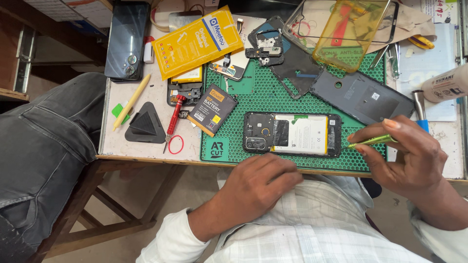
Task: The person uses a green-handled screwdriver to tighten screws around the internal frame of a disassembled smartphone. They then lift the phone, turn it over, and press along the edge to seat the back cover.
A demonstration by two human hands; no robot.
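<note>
The right hand (409, 156) pinches a green tool (370, 141) beside the opened phone (291, 135). The left hand (258, 185) rests loosely curled, holding nothing, at the table (146, 148) edge.

A flat yellow package (197, 42) is seen at eleven o'clock on the bench. At its five o'clock a small black and orange box (212, 109) is laid. A dark phone screen (127, 39) is found at its nine o'clock.

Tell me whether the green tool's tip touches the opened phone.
Touching: in the head view, the green tool in the right hand meets the opened phone at its right edge.
</note>
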